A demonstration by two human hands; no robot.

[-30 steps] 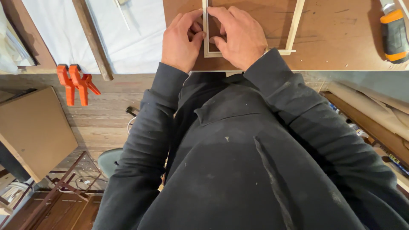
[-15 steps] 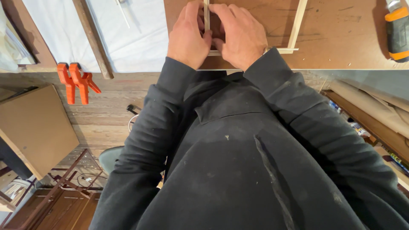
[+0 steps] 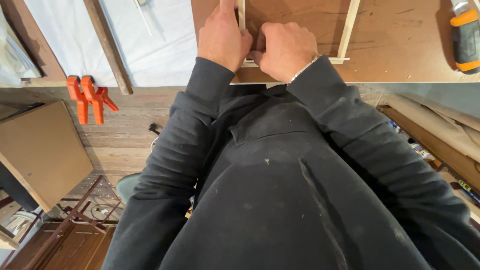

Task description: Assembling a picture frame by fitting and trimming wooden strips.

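I take the brown table [image 3: 400, 45] as my landmark; everything I care about sits at its near edge. Left of it lies a white sheet [image 3: 150, 40] with a dark wooden strip [image 3: 107, 45] slanting across, and below that edge two orange spring clamps [image 3: 87, 97] grip the bench lip. At the table's far right end rests an orange-and-grey tool [image 3: 465, 35].

On the table lies a thin pale wooden frame [image 3: 350, 30], its rails light against the brown board. One rail runs away from me, its long axis straight out from the near edge; the bottom rail runs crosswise along that edge.

Both hands meet at the frame's near left corner. My left hand [image 3: 222, 37] lies along the upright rail, forefinger stretched up it. My right hand [image 3: 285, 50] is curled, fingers together and pressed on the corner joint. Neither is nearer; both touch it.
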